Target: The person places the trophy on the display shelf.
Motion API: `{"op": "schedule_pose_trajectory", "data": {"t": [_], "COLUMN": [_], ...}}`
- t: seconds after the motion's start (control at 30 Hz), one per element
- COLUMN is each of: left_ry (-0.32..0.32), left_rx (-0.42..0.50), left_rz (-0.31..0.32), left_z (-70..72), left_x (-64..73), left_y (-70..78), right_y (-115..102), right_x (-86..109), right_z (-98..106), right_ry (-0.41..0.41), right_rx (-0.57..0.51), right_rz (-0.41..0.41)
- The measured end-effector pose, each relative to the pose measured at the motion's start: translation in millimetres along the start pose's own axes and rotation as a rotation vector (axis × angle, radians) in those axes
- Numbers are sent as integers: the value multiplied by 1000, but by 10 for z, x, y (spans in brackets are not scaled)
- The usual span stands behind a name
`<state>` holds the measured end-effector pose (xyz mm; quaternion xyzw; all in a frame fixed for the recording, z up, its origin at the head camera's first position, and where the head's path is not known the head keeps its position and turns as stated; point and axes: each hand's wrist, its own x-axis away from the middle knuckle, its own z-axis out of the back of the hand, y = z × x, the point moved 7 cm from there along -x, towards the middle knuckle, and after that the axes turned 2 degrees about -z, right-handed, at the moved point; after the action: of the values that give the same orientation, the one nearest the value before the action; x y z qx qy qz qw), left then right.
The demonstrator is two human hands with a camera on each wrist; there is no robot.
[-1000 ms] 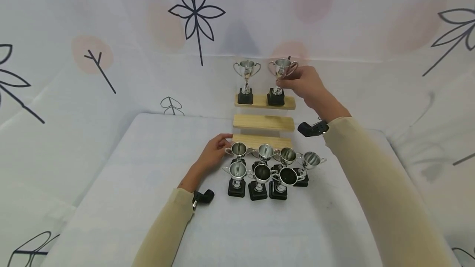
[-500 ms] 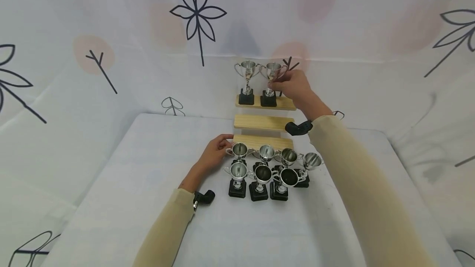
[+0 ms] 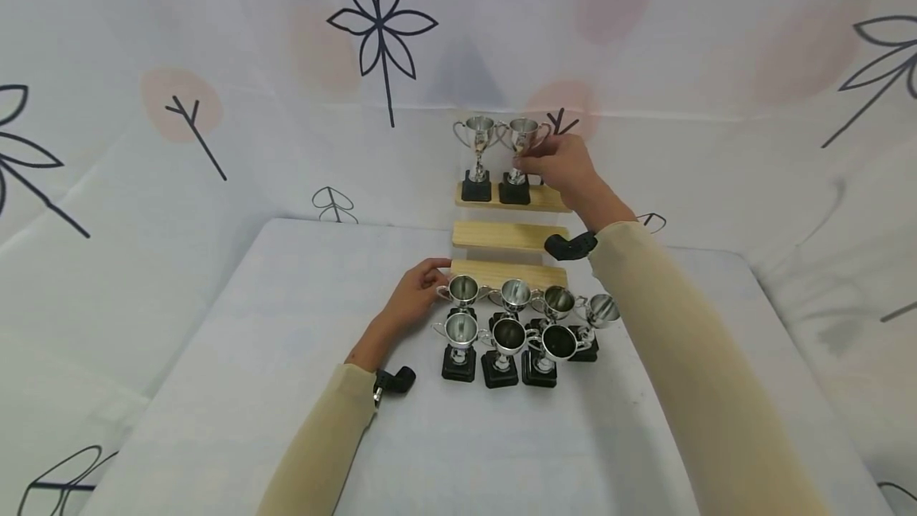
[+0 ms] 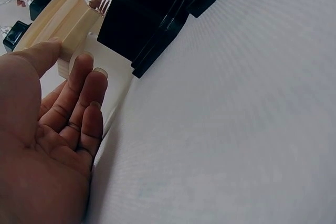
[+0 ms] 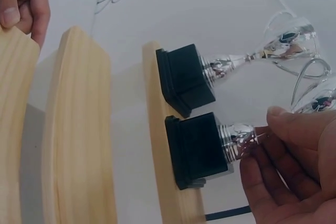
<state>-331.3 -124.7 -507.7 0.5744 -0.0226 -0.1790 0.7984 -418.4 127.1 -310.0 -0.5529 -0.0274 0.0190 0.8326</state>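
My right hand (image 3: pixel 566 170) pinches the stem of a silver trophy cup (image 3: pixel 522 132) with a square black base. That cup stands upright on the top shelf of a wooden tiered stand (image 3: pixel 510 237), right beside another trophy cup (image 3: pixel 478 134); their handles nearly meet. In the right wrist view, thumb and fingers close round the stem just above the black base (image 5: pixel 199 145). Low on the stand's left side, my left hand (image 3: pixel 414 293) holds the end of the bottom shelf (image 4: pixel 71 22). Its thumb lies on the wood and the other fingers curl below.
Several more trophy cups (image 3: pixel 508 336) stand in two close rows on the white table (image 3: pixel 286 388), in front of the bottom shelf. One cup (image 3: pixel 600 310) sits at the right end, partly behind my right sleeve. A patterned cloth wall (image 3: pixel 251 38) rises behind the stand.
My right hand has slid the trophy cup leftward along the top shelf, up close to the other cup. The left hand stays at the bottom shelf.
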Motion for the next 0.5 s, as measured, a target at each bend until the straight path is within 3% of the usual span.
{"op": "schedule_pose_trajectory", "data": {"t": [0.27, 0.5], "left_ry": [5, -6], "left_rx": [7, 9], "left_rz": [-18, -12], "left_z": [5, -3], "left_x": [-7, -5], "left_y": [-4, -4], "right_y": [-8, -2], "right_x": [-7, 47], "right_z": [-28, 13], "right_ry": [5, -8], "right_rx": [-32, 13], "right_rz": [33, 39]}}
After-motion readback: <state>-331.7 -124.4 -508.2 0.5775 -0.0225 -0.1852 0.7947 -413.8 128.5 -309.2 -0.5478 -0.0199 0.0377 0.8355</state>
